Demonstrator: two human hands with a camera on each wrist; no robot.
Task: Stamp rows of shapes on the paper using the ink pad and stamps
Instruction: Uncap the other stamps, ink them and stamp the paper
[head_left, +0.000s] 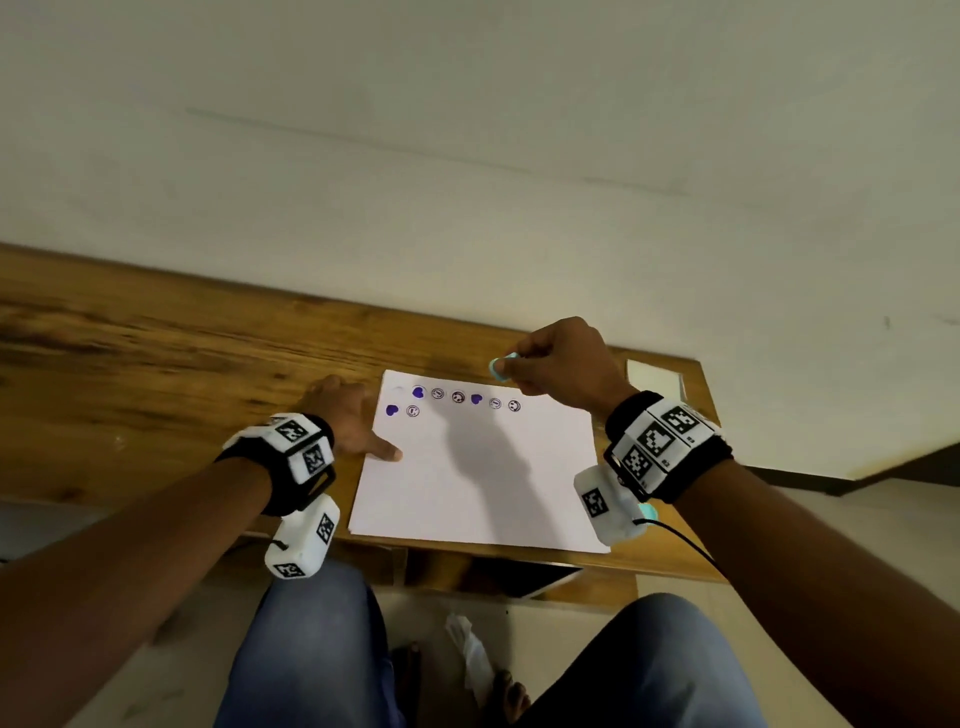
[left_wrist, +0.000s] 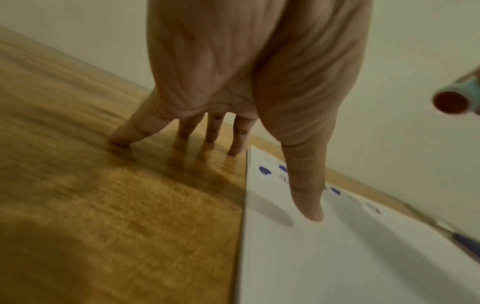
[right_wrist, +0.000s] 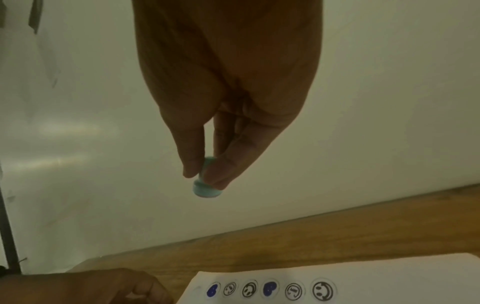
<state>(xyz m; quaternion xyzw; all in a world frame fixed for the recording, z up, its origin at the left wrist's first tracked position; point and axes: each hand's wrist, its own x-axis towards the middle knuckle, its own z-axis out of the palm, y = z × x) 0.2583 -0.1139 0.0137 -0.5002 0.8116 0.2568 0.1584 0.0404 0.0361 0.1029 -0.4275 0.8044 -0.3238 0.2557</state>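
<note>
A white paper (head_left: 483, 478) lies on the wooden table (head_left: 156, 353), with a row of blue hearts and round face prints (head_left: 457, 397) along its far edge and two prints below at the left. My right hand (head_left: 550, 364) is raised above the paper's far right corner and pinches a small light-blue stamp (head_left: 501, 368) (right_wrist: 206, 188) between thumb and fingers. The stamp's reddish round face (left_wrist: 450, 102) shows in the left wrist view. My left hand (head_left: 348, 415) lies flat, its thumb (left_wrist: 309, 205) on the paper's left edge and its fingers (left_wrist: 213, 131) spread on the wood.
A pale rectangular object (head_left: 652, 376) lies on the table's far right corner, by the wall. A light-blue item (head_left: 648, 512) peeks out under my right wrist. A dark blue pen-like thing (left_wrist: 465, 242) lies at the paper's right. My knees and crumpled paper (head_left: 467, 654) are below the table edge.
</note>
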